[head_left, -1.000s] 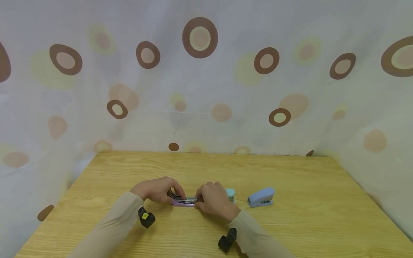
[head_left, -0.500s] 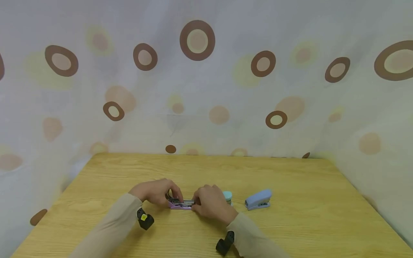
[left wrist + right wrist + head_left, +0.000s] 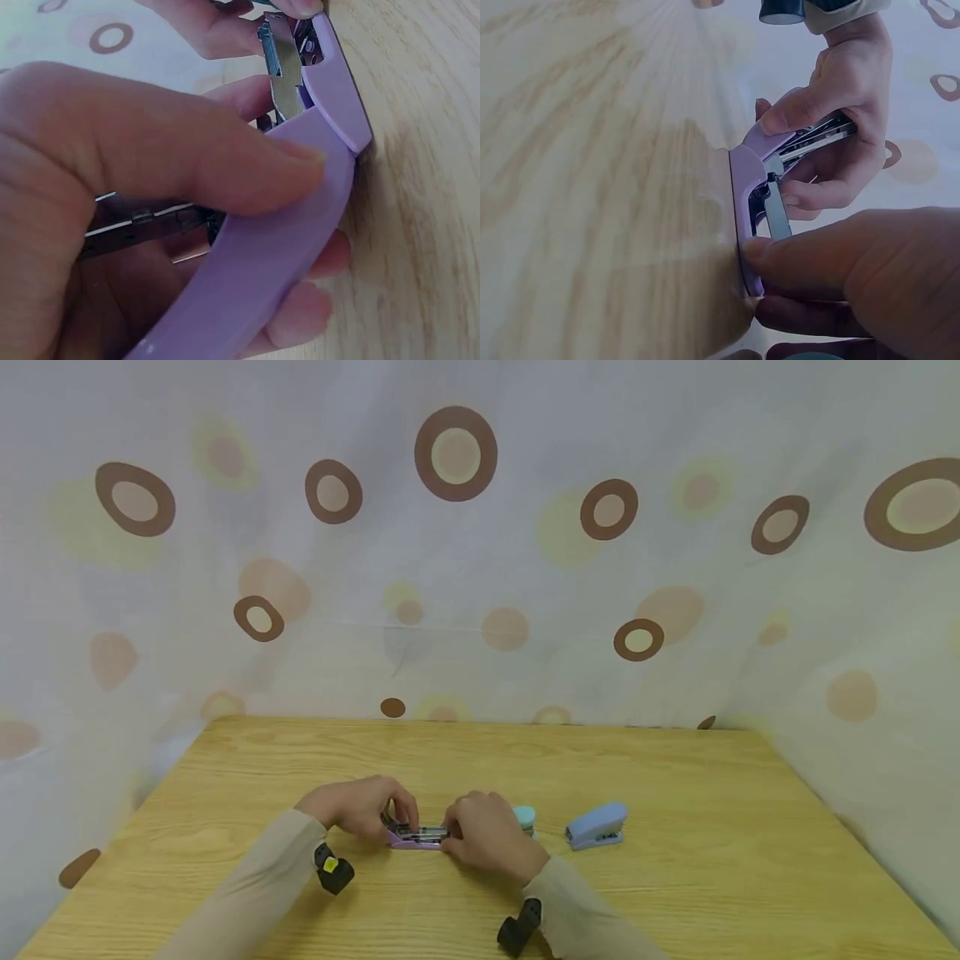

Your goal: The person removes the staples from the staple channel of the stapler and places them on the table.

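A purple stapler [image 3: 420, 841] lies on the table with its top swung wide back, baring the metal staple channel. My left hand [image 3: 366, 808] grips the raised purple top [image 3: 262, 240], thumb laid across its outer face in the left wrist view. At the other end, my right hand [image 3: 491, 837] pinches the purple base [image 3: 742, 187] between thumb and fingers, low against the tabletop in the right wrist view. The metal channel [image 3: 777, 214] runs between both hands. Part of the stapler's right end is hidden behind the right fingers in the head view.
Just behind the right hand stands a mint-green stapler [image 3: 525, 817], partly hidden. Farther right, a light blue stapler [image 3: 597, 825] rests on the wooden table [image 3: 675, 893]. A patterned cloth [image 3: 450, 568] hangs at the back and sides.
The head view has shifted slightly, so everything appears a little farther left. Both hands keep their hold on the purple stapler, with hardly any visible movement.
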`<act>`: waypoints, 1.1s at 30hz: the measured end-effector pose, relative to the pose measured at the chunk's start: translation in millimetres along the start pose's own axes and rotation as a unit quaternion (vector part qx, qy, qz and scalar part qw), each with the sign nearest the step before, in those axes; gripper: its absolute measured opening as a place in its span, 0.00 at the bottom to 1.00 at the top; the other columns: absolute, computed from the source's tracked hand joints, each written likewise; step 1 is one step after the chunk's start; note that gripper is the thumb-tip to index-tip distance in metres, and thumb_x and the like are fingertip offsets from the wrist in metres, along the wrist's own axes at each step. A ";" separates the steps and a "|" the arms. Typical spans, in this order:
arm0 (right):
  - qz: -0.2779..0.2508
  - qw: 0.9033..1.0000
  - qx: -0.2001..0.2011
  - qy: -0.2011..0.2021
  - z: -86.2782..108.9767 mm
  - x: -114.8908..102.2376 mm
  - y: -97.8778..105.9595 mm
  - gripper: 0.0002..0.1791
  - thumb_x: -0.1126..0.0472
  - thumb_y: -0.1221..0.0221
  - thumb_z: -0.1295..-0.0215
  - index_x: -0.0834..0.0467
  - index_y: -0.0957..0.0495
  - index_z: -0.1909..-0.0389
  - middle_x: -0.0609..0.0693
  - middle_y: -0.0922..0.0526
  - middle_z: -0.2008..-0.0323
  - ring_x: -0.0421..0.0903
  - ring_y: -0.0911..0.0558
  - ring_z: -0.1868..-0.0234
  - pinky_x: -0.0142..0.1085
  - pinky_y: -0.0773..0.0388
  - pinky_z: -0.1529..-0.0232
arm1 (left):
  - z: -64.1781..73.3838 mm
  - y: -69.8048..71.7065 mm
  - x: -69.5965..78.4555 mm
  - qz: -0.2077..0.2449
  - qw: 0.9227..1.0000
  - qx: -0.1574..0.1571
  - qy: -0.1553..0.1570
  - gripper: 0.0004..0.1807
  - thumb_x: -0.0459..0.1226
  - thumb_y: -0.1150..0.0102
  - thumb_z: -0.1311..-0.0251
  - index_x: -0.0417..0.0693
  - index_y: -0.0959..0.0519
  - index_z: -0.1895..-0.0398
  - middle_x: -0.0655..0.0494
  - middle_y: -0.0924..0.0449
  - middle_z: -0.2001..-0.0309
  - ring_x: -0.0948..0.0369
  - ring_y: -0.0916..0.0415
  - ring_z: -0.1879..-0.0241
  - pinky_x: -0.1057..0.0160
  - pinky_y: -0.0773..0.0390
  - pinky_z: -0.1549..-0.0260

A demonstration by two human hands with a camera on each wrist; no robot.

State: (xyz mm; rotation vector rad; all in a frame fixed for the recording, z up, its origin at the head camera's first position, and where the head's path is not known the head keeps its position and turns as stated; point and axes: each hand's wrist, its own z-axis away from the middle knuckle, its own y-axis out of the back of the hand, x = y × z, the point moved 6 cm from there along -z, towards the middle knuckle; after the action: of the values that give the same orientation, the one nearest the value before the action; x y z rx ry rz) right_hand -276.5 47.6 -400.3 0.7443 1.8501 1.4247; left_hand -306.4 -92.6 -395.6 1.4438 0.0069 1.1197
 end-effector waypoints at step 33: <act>-0.136 0.980 -0.083 0.119 -17.4 -13.2 -9.3 0.12 0.73 0.45 0.45 0.53 0.24 0.63 0.45 0.27 0.72 0.36 0.37 0.74 0.25 0.39 0.73 | 3.5 2.3 2.9 -0.009 1.000 0.015 -0.014 0.15 0.22 0.35 0.56 0.51 0.16 0.70 0.63 0.18 0.64 0.66 0.24 0.60 0.66 0.23 0.60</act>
State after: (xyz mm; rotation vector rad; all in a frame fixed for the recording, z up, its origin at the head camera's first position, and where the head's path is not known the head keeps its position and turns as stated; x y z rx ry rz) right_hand -282.5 25.0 -404.2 0.2357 1.8954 1.5134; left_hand -304.1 -94.2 -391.3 1.4845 0.0167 1.0889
